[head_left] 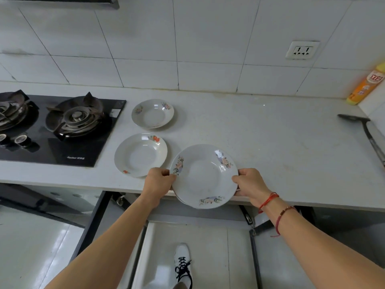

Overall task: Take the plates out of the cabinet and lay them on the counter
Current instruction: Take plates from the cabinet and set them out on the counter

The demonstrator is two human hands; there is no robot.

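A small stack of white plates with flower prints (203, 176) hangs over the front edge of the white counter (270, 147). My left hand (159, 181) grips its left rim and my right hand (250, 183) grips its right rim. Two more white plates lie flat on the counter: one with red fruit prints (140, 154) just left of the stack, and a smaller flowered one (152, 113) farther back. Below the counter the cabinet doors (91, 222) stand open; the cabinet's inside is hidden.
A black gas hob (60, 126) with two burners fills the counter's left end. A dark spatula (366, 134) lies at the right edge, an orange bottle (366, 84) stands in the back right corner. A wall socket (302, 50) sits on the tiles. My shoe (183, 265) is on the floor.
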